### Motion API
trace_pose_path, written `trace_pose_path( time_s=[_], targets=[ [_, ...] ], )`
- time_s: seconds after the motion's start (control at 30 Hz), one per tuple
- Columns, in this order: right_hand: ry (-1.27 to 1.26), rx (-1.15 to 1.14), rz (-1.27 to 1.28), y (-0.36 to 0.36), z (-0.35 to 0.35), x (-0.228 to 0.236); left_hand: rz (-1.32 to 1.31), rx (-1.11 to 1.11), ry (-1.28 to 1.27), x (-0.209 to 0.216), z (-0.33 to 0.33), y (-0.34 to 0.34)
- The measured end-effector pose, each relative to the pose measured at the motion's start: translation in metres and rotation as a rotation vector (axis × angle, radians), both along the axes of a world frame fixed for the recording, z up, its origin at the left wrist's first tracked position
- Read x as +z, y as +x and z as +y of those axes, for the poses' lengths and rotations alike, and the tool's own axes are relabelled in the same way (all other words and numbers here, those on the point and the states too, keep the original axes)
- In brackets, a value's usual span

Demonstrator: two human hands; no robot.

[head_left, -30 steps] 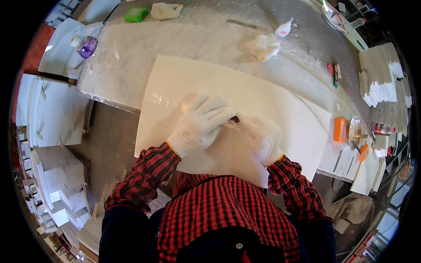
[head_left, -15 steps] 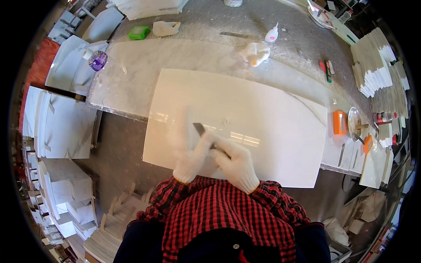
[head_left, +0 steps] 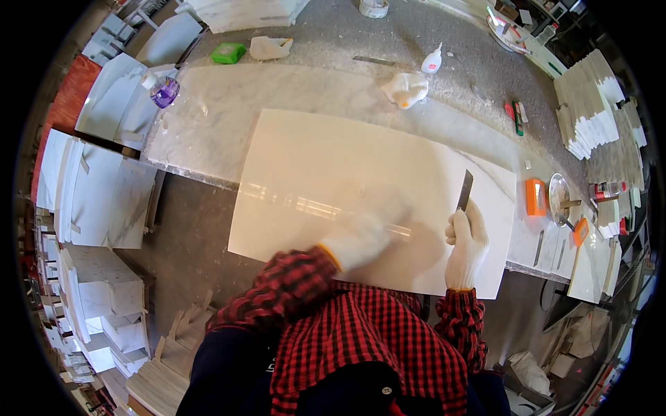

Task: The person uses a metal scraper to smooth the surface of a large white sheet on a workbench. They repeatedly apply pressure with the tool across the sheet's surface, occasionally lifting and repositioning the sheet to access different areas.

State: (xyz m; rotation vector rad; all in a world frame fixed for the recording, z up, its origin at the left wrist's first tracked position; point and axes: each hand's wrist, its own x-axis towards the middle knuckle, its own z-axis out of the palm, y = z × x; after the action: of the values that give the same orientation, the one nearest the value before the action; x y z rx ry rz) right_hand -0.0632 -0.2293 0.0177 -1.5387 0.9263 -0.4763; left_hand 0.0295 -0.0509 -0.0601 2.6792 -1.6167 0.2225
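Observation:
A glossy white slab (head_left: 312,152) with a grey vein at its right end lies in front of me and juts over the bench's near edge. My right hand (head_left: 468,249), in a white knit glove, is closed around a flat dark metal blade (head_left: 465,188) that points up and away from me, above the slab's right part. My left hand (head_left: 359,239), gloved too, is over the slab's middle near edge; motion smears its fingers, so their shape is lost.
Beyond the slab are a crumpled white cloth (head_left: 406,90), a small white squeeze bottle (head_left: 431,61) and a green block (head_left: 227,53). A purple bottle (head_left: 164,92) stands at left. Toward the right sit an orange box (head_left: 535,197), a metal bowl (head_left: 557,197) and stacked tiles (head_left: 590,111).
My hands, close together with the blade between them before, have moved apart. The right carried the blade rightward; the left swept right over the slab.

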Motion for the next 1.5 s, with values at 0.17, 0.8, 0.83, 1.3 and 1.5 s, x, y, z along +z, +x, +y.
trace_pose_path(
  time_s=[0.17, 0.8, 0.83, 1.3, 1.5],
  targets=[
    [-0.009, 0.039, 0.055, -0.007, -0.008, -0.020, 0.026, 0.877, 0.170, 0.043, 0.161, 0.104],
    [-1.102, 1.032, 0.062, 0.123, -0.008, -0.044, 0.172, 0.998, -0.398, -0.005, 0.206, 0.048],
    [-1.073, 1.060, 0.047, 0.121, -0.008, -0.043, 0.171, 1.007, -0.399, -0.006, 0.206, 0.047],
    [-0.722, 1.296, -0.181, 0.060, -0.017, -0.055, 0.267, 1.008, -0.547, -0.008, 0.194, 0.051],
    [-0.281, 0.638, 0.295, -0.040, 0.049, -0.021, 0.534, 1.109, -0.744, 0.000, 0.188, 0.045]
  ],
)
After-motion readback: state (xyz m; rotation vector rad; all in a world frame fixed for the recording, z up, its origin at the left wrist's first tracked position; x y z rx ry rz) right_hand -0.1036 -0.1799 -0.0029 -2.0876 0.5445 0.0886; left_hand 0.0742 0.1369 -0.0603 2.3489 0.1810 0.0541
